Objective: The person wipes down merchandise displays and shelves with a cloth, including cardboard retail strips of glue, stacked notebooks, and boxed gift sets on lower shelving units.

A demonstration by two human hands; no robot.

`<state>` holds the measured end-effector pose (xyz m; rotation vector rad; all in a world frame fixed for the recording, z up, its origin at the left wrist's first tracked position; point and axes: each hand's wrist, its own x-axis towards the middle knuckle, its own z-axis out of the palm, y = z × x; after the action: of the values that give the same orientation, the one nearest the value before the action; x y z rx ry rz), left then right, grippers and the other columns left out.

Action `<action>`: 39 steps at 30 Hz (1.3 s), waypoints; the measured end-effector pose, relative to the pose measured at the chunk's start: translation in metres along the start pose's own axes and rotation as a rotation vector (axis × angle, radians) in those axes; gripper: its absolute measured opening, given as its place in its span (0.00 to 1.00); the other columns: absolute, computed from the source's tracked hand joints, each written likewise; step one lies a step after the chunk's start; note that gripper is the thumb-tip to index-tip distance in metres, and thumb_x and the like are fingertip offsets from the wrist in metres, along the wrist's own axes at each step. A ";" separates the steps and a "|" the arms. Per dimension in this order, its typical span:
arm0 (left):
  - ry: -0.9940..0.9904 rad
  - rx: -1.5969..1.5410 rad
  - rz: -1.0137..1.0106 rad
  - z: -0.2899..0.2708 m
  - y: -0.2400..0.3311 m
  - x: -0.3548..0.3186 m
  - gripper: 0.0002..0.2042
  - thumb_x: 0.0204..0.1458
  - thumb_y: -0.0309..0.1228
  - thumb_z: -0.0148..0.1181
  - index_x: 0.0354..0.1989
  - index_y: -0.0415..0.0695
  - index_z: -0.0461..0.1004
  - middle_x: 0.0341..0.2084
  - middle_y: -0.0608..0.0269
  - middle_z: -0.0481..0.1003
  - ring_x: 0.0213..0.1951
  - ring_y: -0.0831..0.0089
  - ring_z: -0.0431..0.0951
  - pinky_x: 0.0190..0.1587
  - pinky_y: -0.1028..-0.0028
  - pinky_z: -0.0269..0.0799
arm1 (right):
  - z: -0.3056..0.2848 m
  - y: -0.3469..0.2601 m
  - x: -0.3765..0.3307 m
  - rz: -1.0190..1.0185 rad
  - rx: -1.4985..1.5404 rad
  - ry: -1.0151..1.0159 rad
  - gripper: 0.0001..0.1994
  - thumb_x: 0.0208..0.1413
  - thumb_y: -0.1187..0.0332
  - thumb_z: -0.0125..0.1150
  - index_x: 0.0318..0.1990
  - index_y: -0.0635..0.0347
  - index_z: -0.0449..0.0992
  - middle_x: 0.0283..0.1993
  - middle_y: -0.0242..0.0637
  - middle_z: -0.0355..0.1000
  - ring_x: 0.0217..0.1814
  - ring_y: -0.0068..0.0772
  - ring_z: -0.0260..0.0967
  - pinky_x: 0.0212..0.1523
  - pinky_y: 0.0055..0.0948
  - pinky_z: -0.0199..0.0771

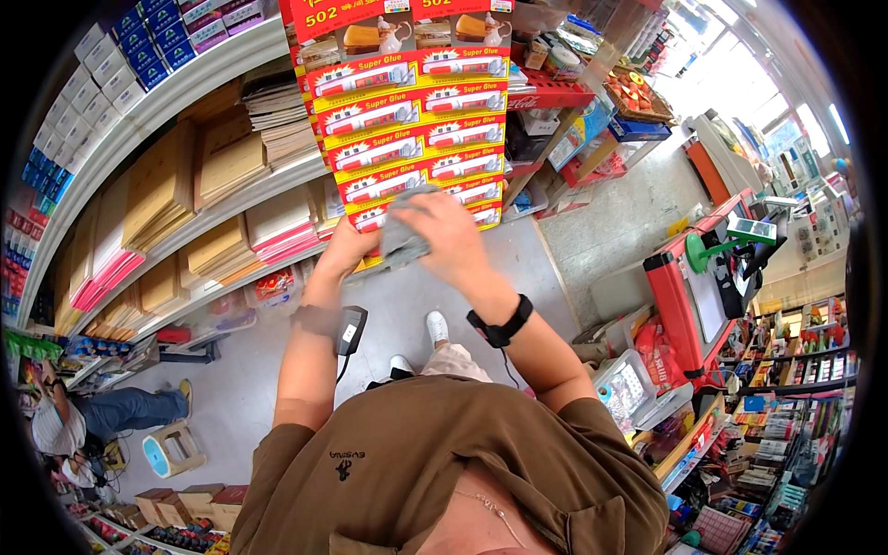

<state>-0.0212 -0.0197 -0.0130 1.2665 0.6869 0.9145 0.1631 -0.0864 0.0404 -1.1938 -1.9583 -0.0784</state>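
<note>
The grey cloth (404, 242) is bunched under the fingers of the right hand (451, 242), which are bent around its upper and right sides and grasp it, while its lower left part shows free of them. The cloth lies over the lower part of a tall red-and-yellow display sheet (375, 153) lined with rows of small red-and-white tubes, covering some of the lowest ones left of the middle. The left hand (347, 252) is at the sheet's lower left corner, just left of the cloth, its thumb side toward it; some of its fingers are hidden, so I cannot tell whether they clamp the edge or only steady it. A black band (504, 324) circles the right wrist, and a black device (351, 330) sits beside the left forearm, which is partly blurred. Left of the sheet, curved-looking shelves (227, 217) carry stacks of brown envelopes (155, 199), with small blue boxes (153, 42) higher up. Below the hands, a white shoe (437, 327) stands on the grey floor (264, 365). Farther left, another person in jeans (129, 412) is near a low stool (176, 450).
</note>
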 end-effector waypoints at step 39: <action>0.053 -0.518 -0.148 -0.013 -0.011 -0.014 0.18 0.53 0.22 0.56 0.53 0.36 0.65 0.50 0.54 0.72 0.50 0.63 0.74 0.53 0.62 0.72 | -0.037 0.054 -0.071 0.434 -0.175 0.253 0.26 0.30 0.84 0.57 0.44 0.55 0.76 0.47 0.40 0.69 0.53 0.47 0.65 0.53 0.38 0.67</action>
<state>-0.0372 -0.0264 -0.0270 0.7247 0.5301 0.9301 0.2417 -0.1235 -0.0010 -1.6156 -1.4651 -0.1691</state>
